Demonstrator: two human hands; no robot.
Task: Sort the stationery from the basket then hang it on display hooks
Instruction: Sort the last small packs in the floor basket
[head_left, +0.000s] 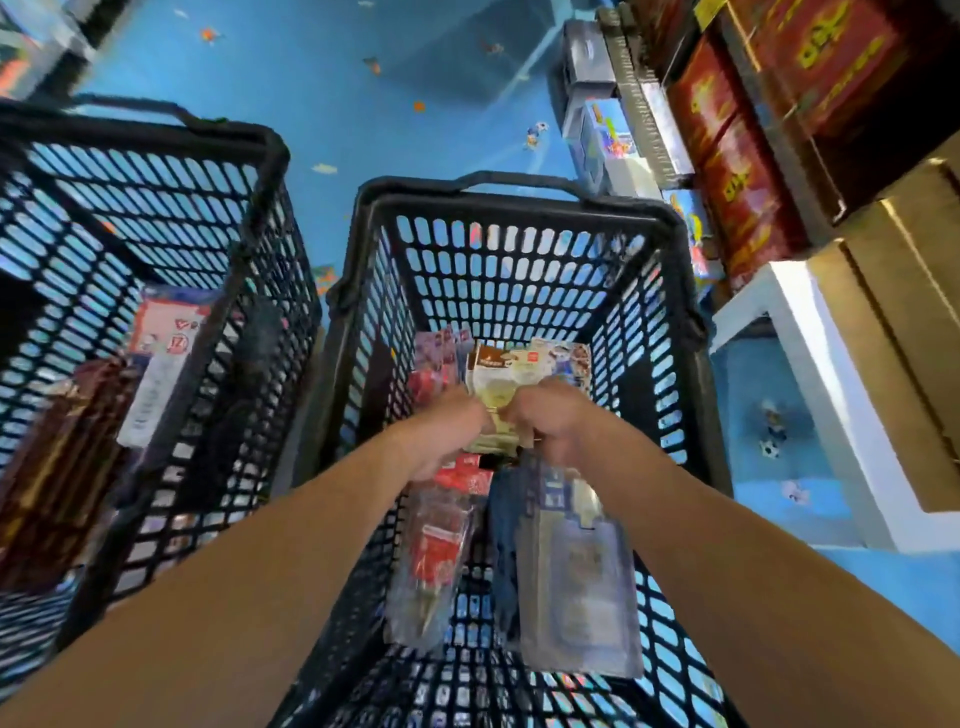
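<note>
Little can be read. A white-and-red packet (166, 332) in the left basket (156, 135) shows red marks like "12", blurred. Red boxes (743, 171) right of that basket carry yellow characters, unreadable. Print on the other packets is too blurred.

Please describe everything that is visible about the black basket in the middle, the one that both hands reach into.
The black basket looks like hard plastic, with lattice walls of oval holes, a thick rim and a handle folded down at its far edge. It stands upright on the blue floor, close beside a second black basket. Packets of stationery lie inside. The left hand and the right hand are inside it, each holding hanging packets.
</note>
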